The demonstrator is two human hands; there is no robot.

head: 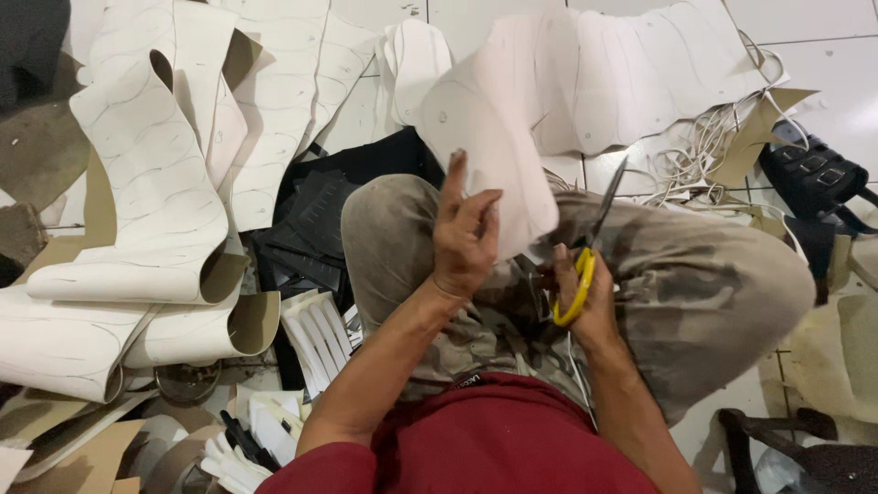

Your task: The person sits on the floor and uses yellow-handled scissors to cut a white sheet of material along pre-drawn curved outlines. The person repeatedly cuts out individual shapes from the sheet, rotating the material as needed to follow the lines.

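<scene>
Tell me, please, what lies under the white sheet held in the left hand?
Under the white sheet, the left hand grips its lower edge above the trousers. The floor beneath is covered.

Matt white sheet point(485, 155), smooth, leather-like; beside it scissors point(590, 247) with glossy yellow plastic handles and dull metal blades; beneath, glossy floor tiles point(823, 23).

No packages, signs or screens show here — only one small label: a dark tag with pale lettering point(467, 379), near the middle, sewn at the waistband of the camouflage trousers, just above the red shirt.
</scene>
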